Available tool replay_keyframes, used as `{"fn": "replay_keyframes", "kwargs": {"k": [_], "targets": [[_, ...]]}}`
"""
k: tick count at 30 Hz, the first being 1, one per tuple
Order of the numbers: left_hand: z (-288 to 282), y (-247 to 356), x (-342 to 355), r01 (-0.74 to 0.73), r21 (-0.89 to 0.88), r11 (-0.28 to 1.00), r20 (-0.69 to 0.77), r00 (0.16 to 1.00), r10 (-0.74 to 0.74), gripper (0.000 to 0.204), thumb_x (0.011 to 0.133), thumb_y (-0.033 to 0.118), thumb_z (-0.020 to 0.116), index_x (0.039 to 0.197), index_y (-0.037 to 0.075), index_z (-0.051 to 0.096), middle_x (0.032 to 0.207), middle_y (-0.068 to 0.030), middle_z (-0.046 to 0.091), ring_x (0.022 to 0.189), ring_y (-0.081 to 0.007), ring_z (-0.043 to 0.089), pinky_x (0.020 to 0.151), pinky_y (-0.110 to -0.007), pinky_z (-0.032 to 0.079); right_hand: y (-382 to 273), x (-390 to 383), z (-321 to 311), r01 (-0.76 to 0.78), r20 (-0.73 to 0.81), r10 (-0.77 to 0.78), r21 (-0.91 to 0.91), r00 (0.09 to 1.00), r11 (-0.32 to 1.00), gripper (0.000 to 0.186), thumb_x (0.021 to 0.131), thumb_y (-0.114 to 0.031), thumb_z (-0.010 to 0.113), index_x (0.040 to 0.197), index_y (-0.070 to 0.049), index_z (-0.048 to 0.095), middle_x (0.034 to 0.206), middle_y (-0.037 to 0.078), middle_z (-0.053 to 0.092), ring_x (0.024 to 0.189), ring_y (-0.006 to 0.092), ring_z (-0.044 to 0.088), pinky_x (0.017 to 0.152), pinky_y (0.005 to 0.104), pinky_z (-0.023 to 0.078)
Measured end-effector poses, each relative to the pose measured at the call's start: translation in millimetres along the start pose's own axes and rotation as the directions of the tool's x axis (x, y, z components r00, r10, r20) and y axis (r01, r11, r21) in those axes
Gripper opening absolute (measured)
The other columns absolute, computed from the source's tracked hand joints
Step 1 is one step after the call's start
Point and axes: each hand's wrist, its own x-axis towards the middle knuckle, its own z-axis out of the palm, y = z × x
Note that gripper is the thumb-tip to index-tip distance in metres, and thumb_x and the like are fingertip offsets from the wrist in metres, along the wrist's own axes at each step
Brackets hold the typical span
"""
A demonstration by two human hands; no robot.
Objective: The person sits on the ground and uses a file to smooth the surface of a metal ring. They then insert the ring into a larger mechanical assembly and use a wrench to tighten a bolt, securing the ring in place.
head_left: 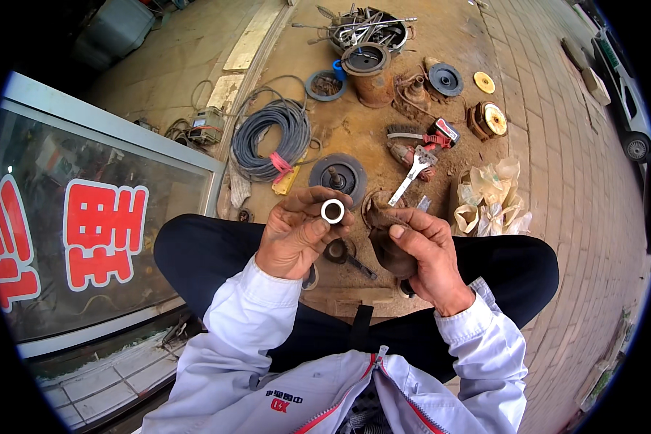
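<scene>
In front of me, my left hand point(296, 230) pinches a small ring-shaped sleeve point(333, 211), its pale bright rim turned toward me and its hollow middle dark. To the right, my right hand point(428, 253) is closed on a dirty brown rag point(389, 249), which hangs in folds from the fingers. The sleeve and the rag are apart. Just beyond my left hand lies a round dark metal flange point(351, 173) with a short shaft standing at its centre. Between and below the hands, a dark ring-headed piece with a handle point(362, 267) rests on the ground.
A coil of grey cable point(257, 141) lies beyond my left hand. Further off stand a tub of hand tools point(405, 32) and a rusty cylindrical housing point(375, 88). A red power tool point(441, 135) and crumpled plastic bags point(495, 192) are to the right. A glass door point(43, 217) stands at left.
</scene>
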Motion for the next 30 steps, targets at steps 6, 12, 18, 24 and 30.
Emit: {"fn": "replay_keyframes", "kwargs": {"k": [6,12,18,24,30], "targets": [[-1.2,0.2,-0.2,0.019,0.024,1.0,-0.024,1.0,-0.019,0.04,0.091,0.002,0.068,0.128,0.0,0.055,0.122,-0.0205,0.063,0.106,-0.0266,0.068,0.09,-0.034,0.059,-4.3,-1.1,-1.7,-0.046,0.028,0.047,-0.012,0.999,0.999,0.029,0.093,-0.006,0.06,0.119,0.007,0.063,0.086,0.005,0.065,0.067,0.0077,0.058,0.059,0.0208,0.045],[-1.8,0.4,0.5,0.043,0.014,0.999,-0.028,0.999,-0.042,0.038,0.093,0.003,0.066,0.128,-0.001,0.055,0.121,-0.0198,0.063,0.104,-0.0247,0.068,0.088,-0.033,0.059,-4.3,-2.8,3.7,-0.059,-0.02,0.058,-0.044,0.998,0.997,0.029,0.093,-0.006,0.06,0.119,0.006,0.063,0.094,0.008,0.068,0.077,0.0104,0.063,0.069,0.0236,0.051],[-2.8,-1.3,0.7,0.058,-0.02,0.998,0.011,0.998,-0.057,0.036,0.095,0.005,0.063,0.13,-0.003,0.054,0.122,-0.0211,0.063,0.102,-0.0241,0.069,0.088,-0.033,0.06,5.5,-0.5,0.2,0.041,0.001,-0.042,-0.189,0.999,0.981,0.026,0.095,-0.009,0.061,0.117,0.004,0.066,0.075,-0.006,0.058,0.062,-0.0002,0.044,0.055,0.0183,0.034],[-0.6,-0.1,-0.4,0.11,-0.028,0.994,0.031,0.994,-0.109,0.037,0.097,0.007,0.061,0.131,-0.003,0.054,0.122,-0.0201,0.063,0.102,-0.0242,0.068,0.089,-0.034,0.059,1.6,-2.9,-1.2,0.03,0.015,-0.028,-0.144,0.999,0.989,0.028,0.096,-0.008,0.058,0.119,0.007,0.064,0.104,0.013,0.072,0.094,0.0152,0.068,0.086,0.0294,0.054],[0.8,-6.1,1.2,0.102,0.078,0.992,0.005,0.995,-0.102,0.038,0.093,0.006,0.067,0.128,-0.003,0.056,0.115,-0.0165,0.067,0.101,-0.0228,0.068,0.088,-0.034,0.058,-0.8,-4.9,-0.7,0.088,0.041,-0.086,-0.049,0.995,0.995,0.031,0.098,-0.012,0.06,0.123,0.005,0.064,0.098,0.008,0.07,0.079,0.0074,0.061,0.071,0.0224,0.05]]}}
